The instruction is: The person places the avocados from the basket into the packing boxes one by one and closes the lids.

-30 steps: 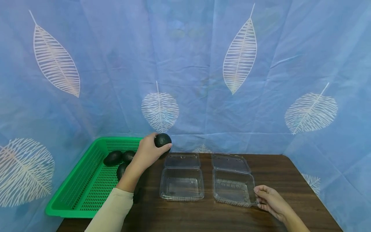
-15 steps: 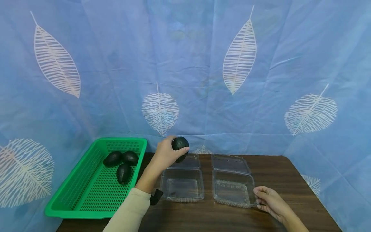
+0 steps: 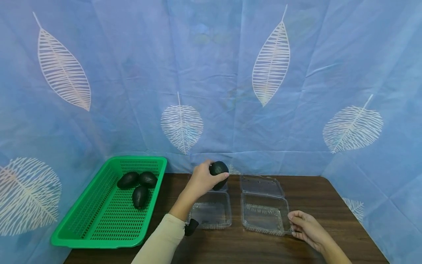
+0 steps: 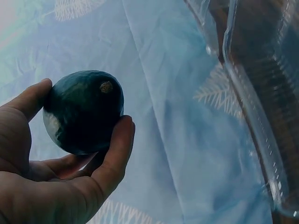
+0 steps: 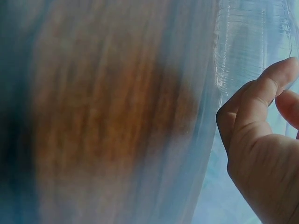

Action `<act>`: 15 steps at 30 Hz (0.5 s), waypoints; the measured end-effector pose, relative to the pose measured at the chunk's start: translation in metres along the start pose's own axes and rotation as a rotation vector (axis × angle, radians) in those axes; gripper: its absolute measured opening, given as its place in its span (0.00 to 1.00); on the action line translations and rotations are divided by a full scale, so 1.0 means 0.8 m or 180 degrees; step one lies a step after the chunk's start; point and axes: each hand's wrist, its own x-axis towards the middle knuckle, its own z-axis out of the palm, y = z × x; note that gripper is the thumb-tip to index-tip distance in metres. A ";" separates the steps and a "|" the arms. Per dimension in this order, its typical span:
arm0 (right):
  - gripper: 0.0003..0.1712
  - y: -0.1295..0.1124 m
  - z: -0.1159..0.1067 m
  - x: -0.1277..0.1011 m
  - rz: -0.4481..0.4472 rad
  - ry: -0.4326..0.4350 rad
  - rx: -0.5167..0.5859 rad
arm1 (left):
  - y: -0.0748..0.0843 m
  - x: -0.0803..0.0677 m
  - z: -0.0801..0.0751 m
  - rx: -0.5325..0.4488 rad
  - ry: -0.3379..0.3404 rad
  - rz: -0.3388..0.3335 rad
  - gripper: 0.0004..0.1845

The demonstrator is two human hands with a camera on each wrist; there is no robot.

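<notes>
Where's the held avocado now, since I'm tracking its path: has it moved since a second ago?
Yes. The avocado in the left hand moved rightward, away from the green basket, to above the left clamshell container.

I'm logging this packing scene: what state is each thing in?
Avocado: held in the left hand, off the table.
Left clamshell box: open, empty.
Right clamshell box: open, empty, right hand at its corner.
Green basket: holds three avocados.
</notes>
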 end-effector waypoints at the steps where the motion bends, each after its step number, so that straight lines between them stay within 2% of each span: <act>1: 0.13 0.000 0.000 0.000 -0.0010 -0.0022 -0.0004 | 0.000 0.001 0.004 -0.0014 -0.0028 -0.0009 0.43; 8: 0.11 0.000 -0.005 0.001 -0.0043 -0.0184 0.0057 | 0.000 0.002 0.032 -0.0121 -0.0202 0.0024 0.43; 15: 0.11 0.001 -0.007 0.001 -0.0051 -0.0201 0.0097 | 0.009 0.003 0.056 -0.0145 -0.0346 -0.0029 0.43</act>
